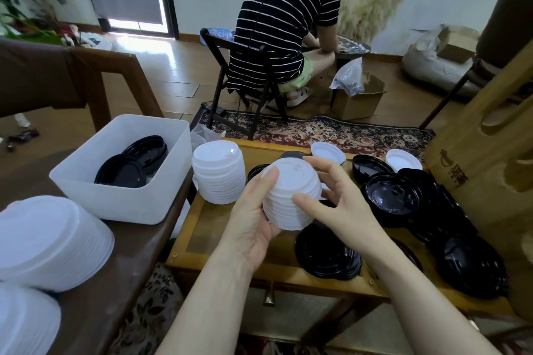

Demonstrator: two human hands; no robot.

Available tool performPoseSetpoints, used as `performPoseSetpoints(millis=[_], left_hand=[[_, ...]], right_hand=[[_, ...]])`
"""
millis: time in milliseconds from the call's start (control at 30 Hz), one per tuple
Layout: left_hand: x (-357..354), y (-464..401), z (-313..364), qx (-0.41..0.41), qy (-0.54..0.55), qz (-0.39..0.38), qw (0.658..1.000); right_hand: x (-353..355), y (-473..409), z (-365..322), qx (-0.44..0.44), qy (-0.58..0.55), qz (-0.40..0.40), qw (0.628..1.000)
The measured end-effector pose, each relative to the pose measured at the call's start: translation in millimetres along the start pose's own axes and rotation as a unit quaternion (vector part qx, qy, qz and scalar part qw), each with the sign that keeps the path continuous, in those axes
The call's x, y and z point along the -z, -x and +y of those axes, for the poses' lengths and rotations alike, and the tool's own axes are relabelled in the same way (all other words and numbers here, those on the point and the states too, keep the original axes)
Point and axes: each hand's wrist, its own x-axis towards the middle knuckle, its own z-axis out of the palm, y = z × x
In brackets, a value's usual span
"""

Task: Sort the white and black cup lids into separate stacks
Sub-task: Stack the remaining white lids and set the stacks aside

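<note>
White lid stack (291, 196) cradled in left hand (253, 210), fingers curled underneath; right hand (331, 202) fingers spread, steadying sides. Judged light, thin, slippery; best held by sides.

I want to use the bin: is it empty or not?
Not empty. The bin holds black lids lying at its bottom, well below its rim.
</note>
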Motion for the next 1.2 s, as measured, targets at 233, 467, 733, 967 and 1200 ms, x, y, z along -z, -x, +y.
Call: performPoseSetpoints(millis=[233, 467, 733, 967, 1200], left_hand=[[7.0, 4.5, 4.5, -0.026, -0.065, 0.033, 0.997], [21.9, 17.5, 11.4, -0.023, -0.073, 0.08, 0.994], [54.3, 22.7, 19.1, -0.028, -0.146, 0.067, 0.987], [66.2, 25.5, 10.6, -0.099, -0.332, 0.122, 0.93], [82.5, 30.4, -0.3, -0.172, -0.385, 0.156, 0.893]], right_hand=[[-7.9, 3.3, 5.0, 0.005, -0.026, 0.008, 1.0], [-27.2, 7.3, 3.8, 0.033, 0.0, -0.046, 0.998], [-64.1, 8.8, 17.5, 0.005, -0.016, -0.045, 0.999], [-77.6, 5.8, 32.6, -0.016, 0.01, -0.052, 0.998], [-71.5, 6.6, 31.5, -0.024, -0.011, -0.074, 0.997]])
